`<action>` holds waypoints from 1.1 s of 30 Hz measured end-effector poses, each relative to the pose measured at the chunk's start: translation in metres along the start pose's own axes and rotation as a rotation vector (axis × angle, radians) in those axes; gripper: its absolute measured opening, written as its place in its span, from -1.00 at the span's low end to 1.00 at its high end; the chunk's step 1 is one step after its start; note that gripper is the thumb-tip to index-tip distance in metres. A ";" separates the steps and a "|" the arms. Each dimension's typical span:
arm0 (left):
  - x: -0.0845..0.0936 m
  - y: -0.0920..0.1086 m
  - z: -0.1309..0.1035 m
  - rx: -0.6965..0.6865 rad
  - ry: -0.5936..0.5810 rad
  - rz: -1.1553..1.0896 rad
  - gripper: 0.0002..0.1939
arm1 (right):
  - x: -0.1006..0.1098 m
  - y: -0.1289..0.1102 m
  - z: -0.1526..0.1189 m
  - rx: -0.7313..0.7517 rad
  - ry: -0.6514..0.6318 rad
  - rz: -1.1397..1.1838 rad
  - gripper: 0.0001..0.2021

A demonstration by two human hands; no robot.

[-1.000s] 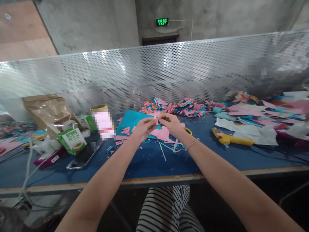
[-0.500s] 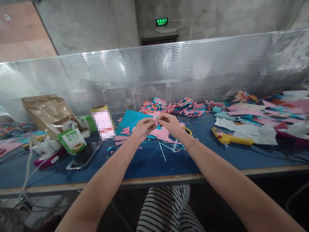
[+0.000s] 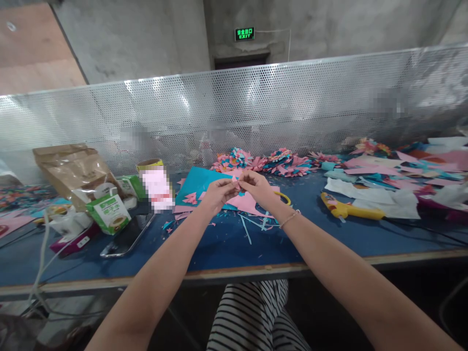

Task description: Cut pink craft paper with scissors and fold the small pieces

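Observation:
A small pink paper piece (image 3: 236, 180) is pinched between my left hand (image 3: 219, 193) and my right hand (image 3: 258, 188), whose fingertips nearly meet above the blue table. Below and behind them lie a blue paper sheet (image 3: 197, 182) and pink paper (image 3: 246, 203), partly covered by my hands. Small cut pink pieces (image 3: 190, 198) rest on the blue sheet's left part. The yellow handle of a tool (image 3: 285, 197) shows beside my right wrist. Thin light blue strips (image 3: 246, 229) are scattered in front.
Pink and blue paper flowers (image 3: 283, 163) line the perforated metal divider (image 3: 270, 97). A yellow glue gun (image 3: 351, 210) with a cord lies right, near white sheets and paper scraps. At left are a phone (image 3: 127, 235), green packet (image 3: 108, 213), brown bag (image 3: 78, 170) and tissue pack (image 3: 75, 239).
Both hands stay in nearly the same place. The pink piece between the fingertips shows less of itself, and the fingers have shifted slightly.

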State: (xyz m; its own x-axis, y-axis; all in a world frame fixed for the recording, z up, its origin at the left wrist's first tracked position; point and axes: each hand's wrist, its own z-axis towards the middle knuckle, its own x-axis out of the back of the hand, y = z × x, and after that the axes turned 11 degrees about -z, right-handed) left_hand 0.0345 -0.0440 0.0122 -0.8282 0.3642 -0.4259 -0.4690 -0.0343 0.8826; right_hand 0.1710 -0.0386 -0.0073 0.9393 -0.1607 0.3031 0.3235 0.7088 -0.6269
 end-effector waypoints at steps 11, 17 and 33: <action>0.003 -0.001 0.001 0.011 0.032 -0.087 -0.91 | 0.000 0.004 0.000 0.078 0.012 -0.040 -0.93; 0.007 -0.002 0.004 0.044 -0.014 -0.177 -0.97 | 0.001 0.002 -0.001 0.108 0.052 -0.167 -0.87; 0.007 0.001 0.005 0.131 -0.009 -0.277 -0.96 | 0.005 0.000 -0.004 0.245 0.056 -0.381 -0.84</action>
State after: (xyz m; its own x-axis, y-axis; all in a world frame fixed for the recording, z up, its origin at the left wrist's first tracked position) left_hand 0.0298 -0.0366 0.0113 -0.6709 0.3514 -0.6530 -0.6330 0.1873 0.7512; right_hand 0.1761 -0.0417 -0.0087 0.7657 -0.4734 0.4354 0.6168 0.7324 -0.2884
